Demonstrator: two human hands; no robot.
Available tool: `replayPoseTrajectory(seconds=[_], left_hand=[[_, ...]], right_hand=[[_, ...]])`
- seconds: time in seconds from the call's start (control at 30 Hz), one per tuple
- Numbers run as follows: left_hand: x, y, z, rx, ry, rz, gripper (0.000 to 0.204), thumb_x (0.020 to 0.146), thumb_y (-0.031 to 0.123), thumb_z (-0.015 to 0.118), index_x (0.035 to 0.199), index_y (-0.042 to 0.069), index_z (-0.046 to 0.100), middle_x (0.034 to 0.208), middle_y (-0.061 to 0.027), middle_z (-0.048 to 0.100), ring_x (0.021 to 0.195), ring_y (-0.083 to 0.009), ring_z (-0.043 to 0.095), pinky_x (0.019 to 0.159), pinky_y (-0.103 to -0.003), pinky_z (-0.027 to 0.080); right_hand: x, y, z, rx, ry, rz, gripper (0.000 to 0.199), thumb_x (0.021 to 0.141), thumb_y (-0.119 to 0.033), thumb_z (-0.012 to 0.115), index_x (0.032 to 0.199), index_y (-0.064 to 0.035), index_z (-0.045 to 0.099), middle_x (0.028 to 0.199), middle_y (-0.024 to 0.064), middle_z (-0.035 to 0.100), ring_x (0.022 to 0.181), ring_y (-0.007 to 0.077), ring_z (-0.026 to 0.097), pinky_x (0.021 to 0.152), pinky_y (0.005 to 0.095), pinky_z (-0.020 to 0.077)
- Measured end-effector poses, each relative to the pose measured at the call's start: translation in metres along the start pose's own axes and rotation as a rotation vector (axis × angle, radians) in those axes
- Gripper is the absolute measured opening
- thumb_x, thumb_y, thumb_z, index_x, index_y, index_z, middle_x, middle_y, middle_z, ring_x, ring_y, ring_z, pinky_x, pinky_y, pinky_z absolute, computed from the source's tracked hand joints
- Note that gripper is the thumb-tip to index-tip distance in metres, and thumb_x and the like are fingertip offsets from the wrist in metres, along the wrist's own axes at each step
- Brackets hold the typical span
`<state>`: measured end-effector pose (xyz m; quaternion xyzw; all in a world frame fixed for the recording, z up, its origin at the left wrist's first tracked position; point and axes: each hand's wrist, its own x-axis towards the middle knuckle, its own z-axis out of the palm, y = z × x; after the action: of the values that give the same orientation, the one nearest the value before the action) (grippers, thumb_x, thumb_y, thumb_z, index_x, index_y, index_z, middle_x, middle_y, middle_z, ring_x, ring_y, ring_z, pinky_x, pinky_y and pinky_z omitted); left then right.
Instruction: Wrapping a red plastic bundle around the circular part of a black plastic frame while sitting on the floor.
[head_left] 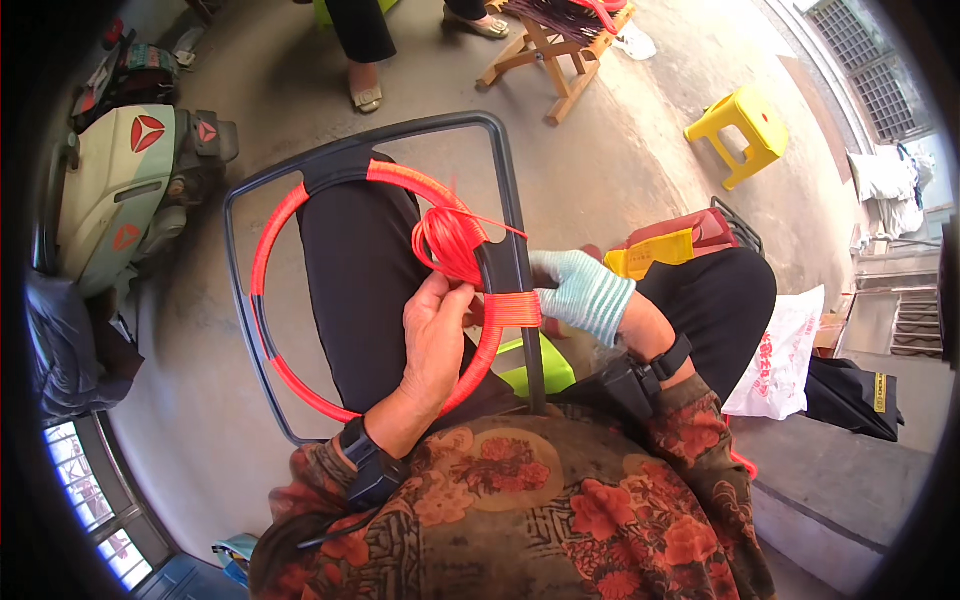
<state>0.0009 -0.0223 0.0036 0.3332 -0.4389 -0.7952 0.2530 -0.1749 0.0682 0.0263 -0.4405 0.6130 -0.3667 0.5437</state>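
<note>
Across my lap rests a black rectangular frame (pixel 500 160) with a round ring (pixel 262 240) inside it, mostly wrapped in red-orange cord. Bare, my left hand (pixel 430 335) is closed at the base of a looped bundle of the same cord (pixel 447 245), inside the ring's right side. A strand runs from the bundle to the frame's right bar. Just below, a wide band of cord (pixel 515 310) binds ring and bar together. My right hand (pixel 580 290), in a pale striped glove, is closed at that bar; its fingertips are hidden behind it.
A scooter (pixel 130 180) stands at the left. Another person's legs (pixel 362 40) are at the top, near a wooden folding stool (pixel 550 65). To the right are a yellow plastic stool (pixel 740 135), a red and yellow bag (pixel 670 245) and a white plastic bag (pixel 775 360).
</note>
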Motion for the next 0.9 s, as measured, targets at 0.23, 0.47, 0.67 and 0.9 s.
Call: replayPoseTrajectory(seconds=[0.23,0.47,0.67,0.9], left_hand=[[-0.013,0.008,0.008,-0.115,-0.114,-0.189,0.016,0.096,0.017,0.054,0.090,0.003,0.054,0.079,-0.0096,0.065,0.061,-0.0161,0.065,0.053,-0.027,0.055],[-0.006,0.001,0.008,-0.015,-0.131,-0.160,0.012,0.095,0.017,0.055,0.090,0.005,0.054,0.081,-0.0083,0.066,0.061,-0.0149,0.065,0.053,-0.026,0.055],[0.007,0.000,0.008,-0.074,-0.096,-0.249,0.010,0.094,0.015,0.056,0.097,0.006,0.052,0.083,-0.0070,0.065,0.060,-0.0131,0.063,0.051,-0.024,0.054],[0.009,0.004,0.015,-0.062,-0.081,-0.219,0.013,0.094,0.012,0.056,0.100,0.002,0.050,0.088,-0.0089,0.064,0.068,-0.0120,0.064,0.055,-0.024,0.056]], right_hand=[[-0.033,0.023,-0.021,0.548,0.646,-0.069,0.019,0.081,0.001,0.058,0.100,0.0000,0.057,0.087,0.0040,0.061,0.073,0.0101,0.058,0.069,0.0218,0.0483],[-0.048,0.011,-0.032,0.709,0.939,-0.485,0.027,0.081,0.002,0.055,0.108,-0.0019,0.057,0.088,0.0047,0.061,0.085,0.0155,0.060,0.079,0.0275,0.0494],[-0.072,0.001,-0.056,1.270,0.500,-0.699,0.044,0.089,-0.024,0.053,0.123,0.0029,0.046,0.100,0.0124,0.062,0.096,0.0299,0.065,0.097,0.0464,0.0461],[-0.030,0.012,-0.013,1.126,0.481,0.005,0.045,0.087,-0.032,0.063,0.116,0.0011,0.055,0.085,0.0057,0.060,0.065,0.0126,0.054,0.064,0.0279,0.0470]])
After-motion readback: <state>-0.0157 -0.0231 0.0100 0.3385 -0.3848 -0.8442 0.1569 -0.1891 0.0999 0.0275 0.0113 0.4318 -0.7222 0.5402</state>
